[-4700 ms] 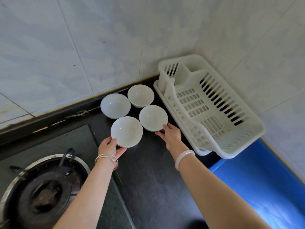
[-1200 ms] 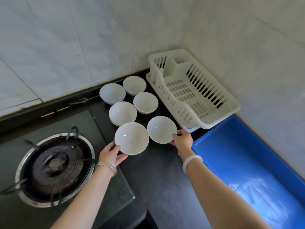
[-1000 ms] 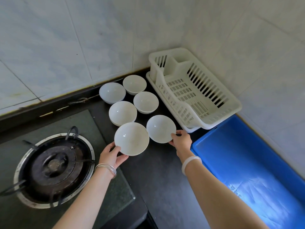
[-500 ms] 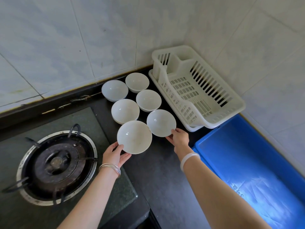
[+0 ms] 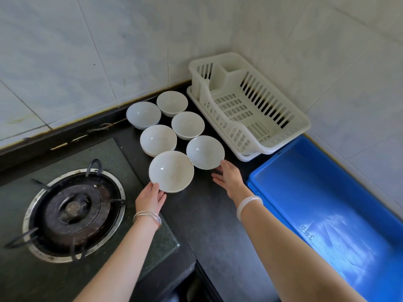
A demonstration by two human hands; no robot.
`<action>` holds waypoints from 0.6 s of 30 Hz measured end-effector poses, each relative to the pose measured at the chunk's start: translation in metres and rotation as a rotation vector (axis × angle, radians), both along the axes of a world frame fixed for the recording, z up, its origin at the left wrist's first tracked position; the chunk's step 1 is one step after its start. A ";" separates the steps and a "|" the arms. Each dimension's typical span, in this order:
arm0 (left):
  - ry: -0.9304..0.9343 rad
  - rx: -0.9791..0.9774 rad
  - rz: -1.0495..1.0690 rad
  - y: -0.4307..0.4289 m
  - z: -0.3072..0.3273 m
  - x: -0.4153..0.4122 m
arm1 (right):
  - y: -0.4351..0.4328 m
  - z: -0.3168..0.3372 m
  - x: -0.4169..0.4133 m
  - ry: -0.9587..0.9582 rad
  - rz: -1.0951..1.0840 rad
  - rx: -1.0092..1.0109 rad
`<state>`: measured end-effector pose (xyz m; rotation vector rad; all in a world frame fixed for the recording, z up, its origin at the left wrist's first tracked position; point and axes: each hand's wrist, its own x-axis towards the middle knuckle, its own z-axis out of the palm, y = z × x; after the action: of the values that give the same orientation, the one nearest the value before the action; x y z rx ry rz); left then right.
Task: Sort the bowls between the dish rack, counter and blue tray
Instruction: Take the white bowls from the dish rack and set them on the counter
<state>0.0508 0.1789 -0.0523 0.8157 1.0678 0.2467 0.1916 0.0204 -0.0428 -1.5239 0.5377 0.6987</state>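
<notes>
Cupping the rim of the nearest bowl, your left hand holds it; your right hand, fingers spread, touches the neighbouring bowl. Four more sit behind on the counter; dish rack and blue tray stand empty. Set each down level, rims apart.

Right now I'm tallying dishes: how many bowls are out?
6, all on the counter in two columns: far, middle, near. None in the rack or tray. Stacked ones may hide.
</notes>
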 end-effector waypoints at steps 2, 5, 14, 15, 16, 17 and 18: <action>0.028 0.040 -0.026 -0.011 0.001 -0.005 | -0.011 0.008 -0.010 -0.044 0.034 -0.030; 0.059 0.054 -0.139 -0.038 0.001 -0.020 | -0.039 0.023 -0.033 -0.168 0.055 -0.123; 0.024 0.112 -0.835 -0.168 0.023 -0.040 | -0.201 0.055 -0.152 -0.375 -0.037 -0.520; 0.019 0.138 -0.925 -0.186 0.026 -0.044 | -0.221 0.054 -0.166 -0.367 -0.052 -0.604; 0.009 0.172 -1.006 -0.204 0.029 -0.049 | -0.239 0.053 -0.180 -0.355 -0.067 -0.691; -0.006 0.210 -1.077 -0.221 0.032 -0.054 | -0.257 0.053 -0.194 -0.343 -0.086 -0.772; -0.028 0.263 -1.147 -0.238 0.034 -0.060 | -0.272 0.052 -0.208 -0.338 -0.109 -0.839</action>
<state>-0.0089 -0.0591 -0.0179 1.5234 0.4111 -0.5835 -0.0160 -0.2521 0.0094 -2.3108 0.6882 0.0949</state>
